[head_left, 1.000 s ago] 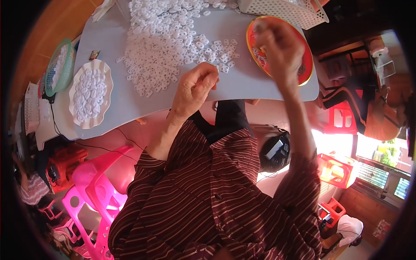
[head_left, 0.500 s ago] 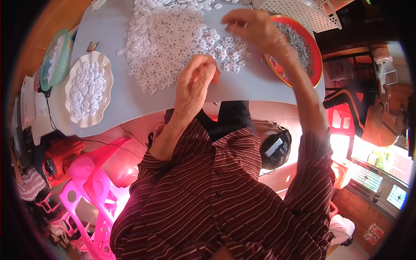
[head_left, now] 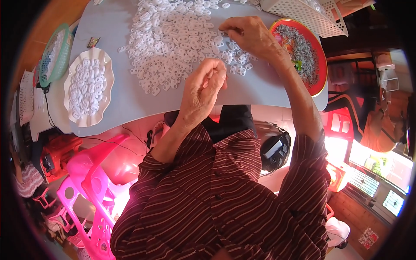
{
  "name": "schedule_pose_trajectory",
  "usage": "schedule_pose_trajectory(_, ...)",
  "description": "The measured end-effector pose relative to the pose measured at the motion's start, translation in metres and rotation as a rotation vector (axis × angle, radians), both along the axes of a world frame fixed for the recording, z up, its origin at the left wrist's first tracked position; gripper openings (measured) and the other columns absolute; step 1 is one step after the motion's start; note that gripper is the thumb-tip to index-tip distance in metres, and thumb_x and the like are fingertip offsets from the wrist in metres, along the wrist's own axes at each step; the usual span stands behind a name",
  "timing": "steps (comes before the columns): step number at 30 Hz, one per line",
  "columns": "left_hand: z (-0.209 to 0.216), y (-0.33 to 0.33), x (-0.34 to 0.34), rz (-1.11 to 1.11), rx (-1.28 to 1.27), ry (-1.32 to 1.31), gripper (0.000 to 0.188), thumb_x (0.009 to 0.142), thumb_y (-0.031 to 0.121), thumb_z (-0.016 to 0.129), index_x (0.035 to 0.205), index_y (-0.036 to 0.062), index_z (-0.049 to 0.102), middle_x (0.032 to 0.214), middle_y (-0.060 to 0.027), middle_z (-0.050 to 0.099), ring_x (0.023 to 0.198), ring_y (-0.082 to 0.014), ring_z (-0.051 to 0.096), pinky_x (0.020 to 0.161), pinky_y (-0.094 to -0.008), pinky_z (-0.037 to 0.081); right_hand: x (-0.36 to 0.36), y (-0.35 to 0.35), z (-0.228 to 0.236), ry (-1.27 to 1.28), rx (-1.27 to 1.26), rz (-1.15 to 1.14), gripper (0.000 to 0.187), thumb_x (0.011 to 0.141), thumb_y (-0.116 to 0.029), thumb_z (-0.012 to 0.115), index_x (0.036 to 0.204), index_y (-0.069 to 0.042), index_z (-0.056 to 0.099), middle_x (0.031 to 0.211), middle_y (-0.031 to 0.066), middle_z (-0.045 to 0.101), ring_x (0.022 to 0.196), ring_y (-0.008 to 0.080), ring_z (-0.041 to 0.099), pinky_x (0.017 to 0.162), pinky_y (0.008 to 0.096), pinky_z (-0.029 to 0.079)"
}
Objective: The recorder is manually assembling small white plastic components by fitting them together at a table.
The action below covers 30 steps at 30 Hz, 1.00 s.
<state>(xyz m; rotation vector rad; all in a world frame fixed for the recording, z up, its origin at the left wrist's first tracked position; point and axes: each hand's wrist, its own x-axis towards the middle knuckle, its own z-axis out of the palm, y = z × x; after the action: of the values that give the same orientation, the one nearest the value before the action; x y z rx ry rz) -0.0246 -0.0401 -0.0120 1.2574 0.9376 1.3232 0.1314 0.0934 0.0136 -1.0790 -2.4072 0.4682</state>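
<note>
My left hand is raised over the near edge of the table, fingers curled in against the thumb. Whatever it holds is hidden inside the fingers. Farther off to the right, my right hand hovers by the pile of small white plastic pieces, each with holes in it. Its thumb and fingertips come together in a pinch, and what is between them is too small to name. Beyond its wrist lies a round red tray with a heap of small grey metal parts.
A scalloped white dish of white pieces stands at the left of the grey-blue table. Past it are a green basket and a small wrapper. A white perforated basket sits at the far right. Pink plastic chairs stand below.
My left hand has shifted a little to the right, still curled. The right hand has slowed beside the white pieces, its fingers drawn together, and its forearm covers less of the red tray.
</note>
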Motion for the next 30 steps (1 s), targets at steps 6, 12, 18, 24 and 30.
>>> schedule_pose_trajectory(6, -0.001, -0.001, 0.001, -0.008, 0.007, 0.001, 0.014, 0.093, 0.017, 0.050, 0.091, 0.0027, 0.050, 0.073, 0.0003, 0.048, 0.065, -0.0054, 0.044, 0.059, -0.0200, 0.036, -0.010, 0.007, -0.001, -0.019, 0.001, 0.029, 0.018, 0.077, -0.010, 0.063, 0.093, -0.002, 0.066, 0.074, 0.0143, 0.064, 0.065, 0.0255, 0.063, 0.065, 0.0340, 0.049)
schedule_pose_trajectory(12, -0.001, -0.001, 0.002, -0.007, -0.020, 0.035, 0.016, 0.094, 0.017, 0.049, 0.092, 0.0019, 0.051, 0.071, 0.0004, 0.049, 0.064, -0.0049, 0.043, 0.057, -0.0195, 0.035, -0.007, 0.008, -0.004, -0.017, 0.029, -0.010, 0.017, 0.078, -0.012, 0.064, 0.093, -0.003, 0.066, 0.073, 0.0112, 0.064, 0.064, 0.0213, 0.063, 0.063, 0.0322, 0.049)
schedule_pose_trajectory(18, -0.006, 0.005, -0.002, 0.038, -0.054, -0.180, 0.022, 0.094, 0.021, 0.049, 0.085, 0.0016, 0.057, 0.070, -0.0017, 0.055, 0.068, -0.0074, 0.050, 0.066, -0.0226, 0.040, -0.002, -0.033, 0.019, 0.384, -0.613, -0.027, 0.018, 0.084, -0.017, 0.062, 0.091, -0.001, 0.068, 0.068, 0.0033, 0.063, 0.066, 0.0083, 0.057, 0.061, 0.0237, 0.046)
schedule_pose_trajectory(24, 0.005, 0.005, 0.003, 0.103, -0.028, -0.045, 0.016, 0.092, 0.017, 0.053, 0.089, 0.0010, 0.055, 0.074, -0.0010, 0.055, 0.070, -0.0069, 0.050, 0.065, -0.0217, 0.041, 0.004, -0.063, 0.014, 0.680, -0.825, -0.054, 0.018, 0.087, -0.017, 0.063, 0.089, 0.000, 0.067, 0.069, -0.0006, 0.060, 0.061, 0.0056, 0.049, 0.056, 0.0205, 0.041)
schedule_pose_trajectory(30, 0.003, 0.007, 0.011, 0.185, 0.141, 0.123, 0.012, 0.087, 0.007, 0.057, 0.095, 0.0002, 0.053, 0.076, -0.0012, 0.056, 0.065, -0.0084, 0.051, 0.060, -0.0231, 0.044, -0.001, -0.091, -0.002, 0.904, -0.783, -0.159, 0.019, 0.085, -0.021, 0.065, 0.086, -0.002, 0.069, 0.066, -0.0018, 0.058, 0.060, 0.0045, 0.048, 0.054, 0.0198, 0.039)
